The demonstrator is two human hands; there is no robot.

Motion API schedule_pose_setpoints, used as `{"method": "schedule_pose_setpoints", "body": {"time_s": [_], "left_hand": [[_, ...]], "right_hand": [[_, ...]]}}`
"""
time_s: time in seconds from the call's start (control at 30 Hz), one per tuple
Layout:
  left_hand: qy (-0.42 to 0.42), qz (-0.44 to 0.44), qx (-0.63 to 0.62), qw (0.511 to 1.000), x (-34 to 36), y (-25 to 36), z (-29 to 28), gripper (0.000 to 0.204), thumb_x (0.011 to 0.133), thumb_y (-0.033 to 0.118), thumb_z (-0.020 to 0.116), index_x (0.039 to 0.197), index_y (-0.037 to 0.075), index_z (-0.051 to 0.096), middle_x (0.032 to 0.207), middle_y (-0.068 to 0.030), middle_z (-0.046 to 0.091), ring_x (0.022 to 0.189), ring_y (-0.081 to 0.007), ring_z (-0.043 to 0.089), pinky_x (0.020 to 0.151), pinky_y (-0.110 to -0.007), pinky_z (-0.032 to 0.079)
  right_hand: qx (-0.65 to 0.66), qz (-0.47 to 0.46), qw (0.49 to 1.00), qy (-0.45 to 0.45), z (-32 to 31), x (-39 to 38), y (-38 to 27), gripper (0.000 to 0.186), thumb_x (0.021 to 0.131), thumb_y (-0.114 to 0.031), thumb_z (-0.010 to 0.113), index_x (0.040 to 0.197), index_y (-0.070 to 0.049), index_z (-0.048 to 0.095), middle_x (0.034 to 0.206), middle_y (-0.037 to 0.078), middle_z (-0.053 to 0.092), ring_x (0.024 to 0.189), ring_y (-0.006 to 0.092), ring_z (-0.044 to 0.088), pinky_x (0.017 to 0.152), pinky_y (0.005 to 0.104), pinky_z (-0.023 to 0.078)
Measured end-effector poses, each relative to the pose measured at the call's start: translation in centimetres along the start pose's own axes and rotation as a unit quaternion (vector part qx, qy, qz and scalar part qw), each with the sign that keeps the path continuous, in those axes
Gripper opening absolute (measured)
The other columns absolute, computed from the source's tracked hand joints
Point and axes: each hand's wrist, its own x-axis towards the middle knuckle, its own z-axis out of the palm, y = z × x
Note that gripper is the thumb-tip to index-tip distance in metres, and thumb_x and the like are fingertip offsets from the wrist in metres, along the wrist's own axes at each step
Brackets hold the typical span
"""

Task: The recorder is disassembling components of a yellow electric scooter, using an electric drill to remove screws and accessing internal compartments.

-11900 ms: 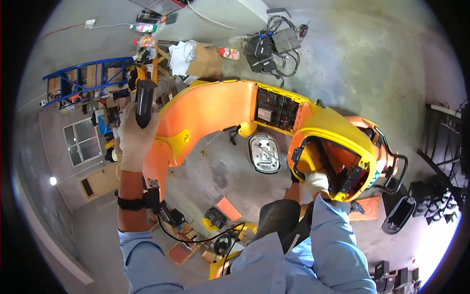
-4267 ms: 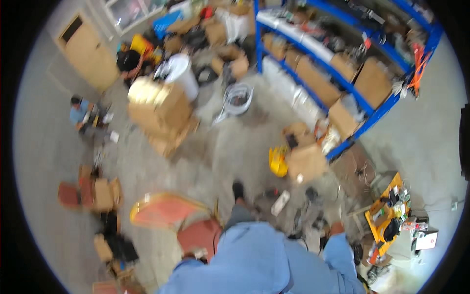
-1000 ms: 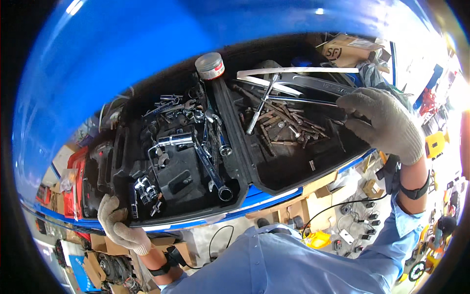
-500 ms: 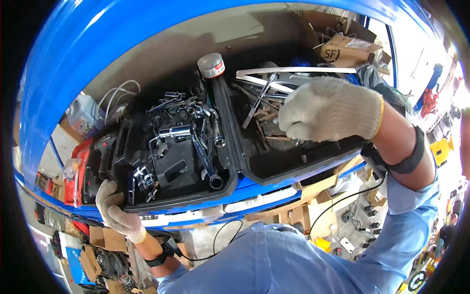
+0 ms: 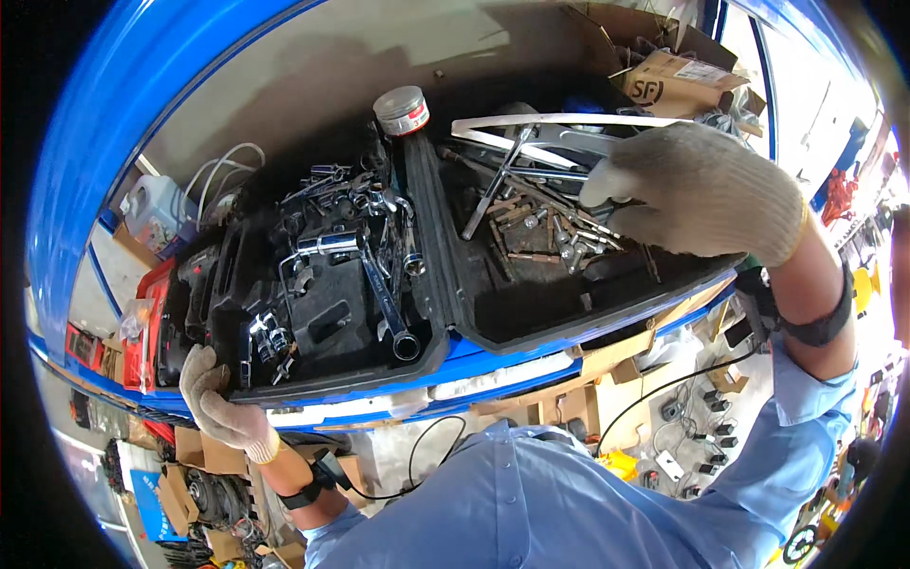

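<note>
My gloved left hand point(image 5: 213, 403) curls over the front left edge of a black tool case point(image 5: 493, 332), beside a red case point(image 5: 143, 372). The open case's left half holds chrome sockets, a chrome handle point(image 5: 334, 243) and a wrench point(image 5: 387, 308). Its right half holds several rusty and shiny bits point(image 5: 559, 247), a cross-shaped bar point(image 5: 490, 194), a large steel wrench point(image 5: 578, 139) and white strips point(image 5: 474, 124). My gloved right hand point(image 5: 692, 190) reaches over these tools with bent fingers; what they grip, if anything, is hidden. A round tub point(image 5: 401, 111) sits at the back.
Blue shelving point(image 5: 95, 190) frames the case, with a cardboard box point(image 5: 678, 81) at back right and a translucent jug point(image 5: 152, 213) at left. Below are cardboard boxes point(image 5: 218, 455), cables, black adapters point(image 5: 722, 427) and a yellow object point(image 5: 618, 467) on the floor.
I have moved from an orange-and-yellow machine to the shelf with tool cases. Over the last half second my right hand shifted rightward, uncovering more bits. My left hand stays at the case's edge.
</note>
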Motion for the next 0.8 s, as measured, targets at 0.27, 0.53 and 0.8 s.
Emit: {"method": "schedule_pose_setpoints", "body": {"time_s": [0.27, 0.53, 0.8], "left_hand": [[0.033, -0.015, -0.003, 0.999, -0.1, 0.8, -0.1, 0.052, 0.107, 0.031, 0.032, 0.107, -0.005, 0.07, 0.119, -0.0153, 0.07, 0.096, -0.0202, 0.065, 0.074, -0.027, 0.047], [0.073, -0.096, 0.024, 0.992, -0.7, 3.8, 1.3, 0.051, 0.11, 0.027, 0.029, 0.114, -0.006, 0.068, 0.118, -0.0129, 0.068, 0.105, -0.0239, 0.059, 0.097, -0.034, 0.044], [0.102, -0.111, -0.011, 0.988, -1.1, 3.7, 2.3, 0.049, 0.11, 0.024, 0.03, 0.115, -0.008, 0.066, 0.121, -0.0164, 0.068, 0.12, -0.0302, 0.056, 0.106, -0.039, 0.041]], "right_hand": [[0.064, -0.032, 0.997, -0.013, -1.4, -0.1, -0.4, 0.018, 0.096, -0.022, 0.059, 0.101, -0.01, 0.072, 0.088, 0.013, 0.07, 0.087, 0.0343, 0.071, 0.082, 0.0439, 0.057], [-0.006, -0.079, 0.997, -0.003, 0.8, -0.8, 1.2, 0.013, 0.092, -0.022, 0.062, 0.091, -0.012, 0.068, 0.089, 0.011, 0.067, 0.088, 0.032, 0.069, 0.081, 0.045, 0.056], [0.023, -0.08, 0.996, -0.02, 1.8, -0.2, 1.5, 0.017, 0.087, -0.028, 0.069, 0.085, -0.011, 0.069, 0.087, 0.008, 0.067, 0.09, 0.0309, 0.069, 0.081, 0.0435, 0.057]]}}
